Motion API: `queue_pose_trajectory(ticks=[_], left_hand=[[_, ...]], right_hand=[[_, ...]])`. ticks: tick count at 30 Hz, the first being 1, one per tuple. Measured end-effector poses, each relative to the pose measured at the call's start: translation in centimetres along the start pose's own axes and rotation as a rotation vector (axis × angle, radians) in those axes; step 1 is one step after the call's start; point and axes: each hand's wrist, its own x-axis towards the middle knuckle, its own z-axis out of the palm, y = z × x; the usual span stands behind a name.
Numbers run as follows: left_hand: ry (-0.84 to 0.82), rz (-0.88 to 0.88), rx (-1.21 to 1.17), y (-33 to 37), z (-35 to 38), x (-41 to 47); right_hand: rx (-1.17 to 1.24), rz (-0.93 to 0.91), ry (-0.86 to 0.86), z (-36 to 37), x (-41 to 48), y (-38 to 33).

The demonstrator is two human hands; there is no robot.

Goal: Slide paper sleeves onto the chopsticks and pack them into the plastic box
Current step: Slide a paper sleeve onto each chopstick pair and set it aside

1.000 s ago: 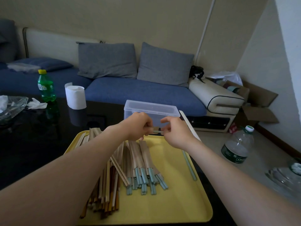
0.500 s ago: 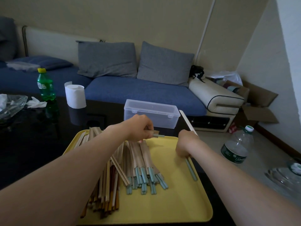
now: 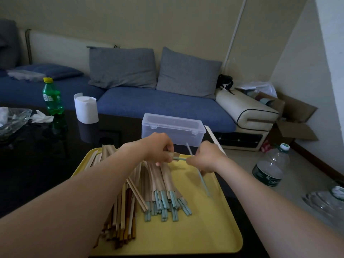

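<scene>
Two hands meet over the far edge of the tray point(image 3: 214, 244), and the whole thing comes down to how that second stick lines up with the sleeve. The left hand point(image 3: 158, 148) is closed around a brown paper sleeve point(image 3: 174, 156), whose open mouth points right, with one teal chopstick point(image 3: 181, 158) already poking out of it sideways toward the other hand. The right hand point(image 3: 204, 158) is closed too, pinching that stick's end and also gripping a second chopstick point(image 3: 202, 180), which sits at a steep angle: its top end tips up toward the box point(image 3: 173, 130) and its bottom end hangs down over the tray. So the sleeve's long axis runs left to right along the tray's far edge, while the loose stick crosses it almost at right angles. My guess is the right hand has to swing that stick flat and parallel before it can go in, since it's the hand that's touching it. The box sits just beyond the tray, lid shut as far as I can tell, closest to the left hand. Finished sleeved pairs point(image 3: 163, 185) lie in the middle of the tray, with a heap of bare sticks point(image 3: 122, 216) just left of them.
</scene>
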Motion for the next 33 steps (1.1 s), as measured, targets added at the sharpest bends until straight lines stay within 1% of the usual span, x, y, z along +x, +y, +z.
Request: queue_pose_trajectory(ticks=[1,3,6,10,14,17,19,21,23,25,26,28,29,30,31,33], left_hand=[[-0.004,-0.011,0.008,-0.1,0.0,0.0],[-0.005,-0.032,0.014,-0.4,0.1,0.0],[0.001,-0.043,0.006,-0.9,0.0,0.1],[0.000,-0.039,-0.016,-1.2,-0.2,0.1],[-0.016,-0.031,-0.017,-1.4,-0.3,0.1],[-0.035,-0.022,-0.022,-1.3,-0.4,0.0],[-0.040,-0.015,-0.034,-1.1,-0.4,-0.2],[-0.046,0.004,-0.050,-0.7,-0.4,-0.3],[-0.042,0.031,-0.063,-0.3,-0.5,-0.4],[-0.008,0.055,-0.070,0.0,-0.6,-0.5],[0.012,0.060,-0.081,0.0,-0.7,-0.5],[0.038,0.060,-0.117,0.0,-0.7,-0.5],[0.043,0.061,-0.127,-0.1,-0.8,-0.5],[0.044,0.060,-0.133,-0.1,-0.8,-0.5],[0.044,0.060,-0.141,-0.2,-0.8,-0.6],[0.038,0.059,-0.154,0.0,-0.9,-0.6]], right_hand=[[0.071,-0.047,0.020,-0.1,0.0,-0.1],[0.174,-0.144,-0.007,-0.4,-0.4,-0.4],[0.134,-0.252,-0.071,-0.5,-0.8,-0.8],[0.000,-0.262,-0.077,-0.3,-0.7,-0.4],[-0.063,-0.262,-0.057,-0.6,-0.7,0.1],[-0.065,-0.298,-0.006,-0.4,-0.4,0.6],[-0.045,-0.358,0.028,-0.2,-0.1,0.7],[0.004,-0.426,0.050,0.0,0.2,0.5],[0.082,-0.448,0.072,0.2,0.6,0.2],[0.168,-0.423,0.135,0.5,1.0,-0.3],[0.199,-0.385,0.206,0.5,1.1,-0.6],[0.248,-0.266,0.361,0.2,0.9,-1.0],[0.286,-0.187,0.402,-0.1,0.6,-1.1],[0.337,-0.103,0.407,-0.4,0.5,-1.1],[0.390,-0.041,0.378,-0.5,0.4,-1.1],[0.449,-0.009,0.244,-0.4,0.2,-1.7]])
